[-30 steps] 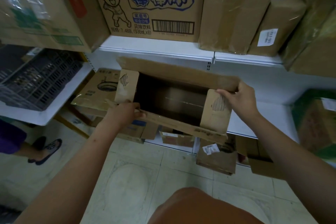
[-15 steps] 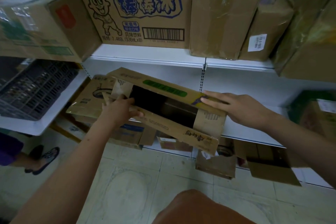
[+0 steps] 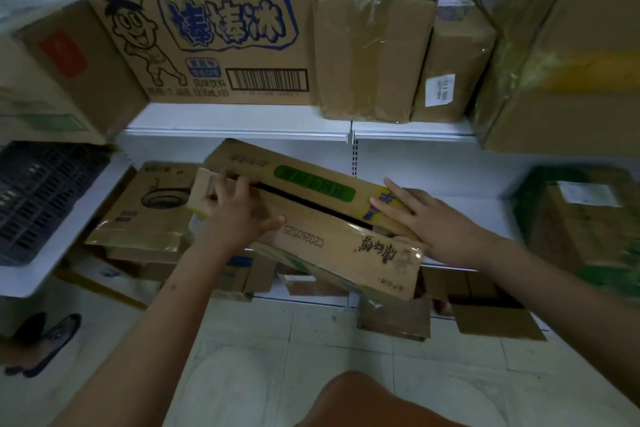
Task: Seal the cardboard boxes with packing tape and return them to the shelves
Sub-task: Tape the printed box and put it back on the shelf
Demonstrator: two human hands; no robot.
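The left hand [image 3: 232,215] lies with fingers spread flat on the near flap of the cardboard box [image 3: 311,215], its fingertips over the small end flap [image 3: 204,194] at the left. The right hand [image 3: 426,218] presses with straight fingers on the far flap at the box's right end. This grip pinches nothing; both palms push down.

The box is long and narrow and rests tilted on the front edge of the middle shelf [image 3: 478,215], its right end lower and past the lip. A dark slit runs between the two long flaps. The near flap bears "C20260525" and brush characters, upside down; the far flap has a green label [image 3: 313,184], its text blurred.

On the upper shelf [image 3: 242,121] stands a big carton [image 3: 207,28] with a cartoon figure, the blue characters 棒棒冰 and a barcode. Beside it are a taped box [image 3: 370,42] and a smaller box with a white sticker [image 3: 440,90].

Half a second ago the box gaped wide; now the flaps nearly meet, and the left hand has moved from the rim onto the flap. Bare shelf lies to the right of the box, tiled floor [image 3: 311,340] below.
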